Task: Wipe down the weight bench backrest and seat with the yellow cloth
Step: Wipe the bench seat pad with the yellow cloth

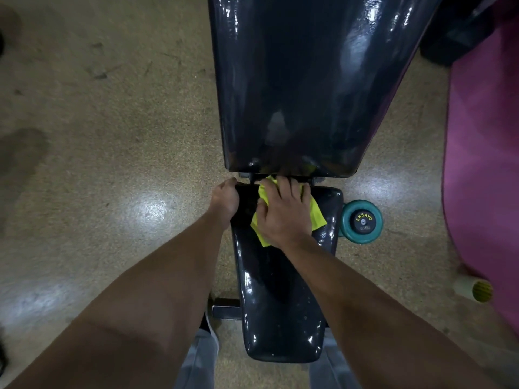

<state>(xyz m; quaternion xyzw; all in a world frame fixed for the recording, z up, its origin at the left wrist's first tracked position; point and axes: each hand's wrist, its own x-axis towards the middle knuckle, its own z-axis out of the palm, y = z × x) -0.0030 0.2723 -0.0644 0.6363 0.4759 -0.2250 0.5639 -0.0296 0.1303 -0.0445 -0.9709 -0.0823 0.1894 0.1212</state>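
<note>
The right hand (282,213) lies palm-down and spread flat on the yellow cloth (317,217), pressing it onto the far end of the seat (278,304) of the bench, with the fingertips reaching the gap where the seat meets the backrest (297,80). The cloth shows on both sides of the hand: a corner pokes out at the far left by the fingers, a wider flap spreads to the right, and a point hangs toward the near side under the wrist. The left hand (224,202) curls over the far-left corner of the seat, fingers wrapped around its edge, gripping the pad and not the cloth. The two hands are near each other but do not touch. The glossy dark backrest rises away on the far side. On the speckled floor (112,164) to the right of the seat lies a teal dumbbell (362,221), its end facing up. A purple mat (486,164) runs along the right edge.
</note>
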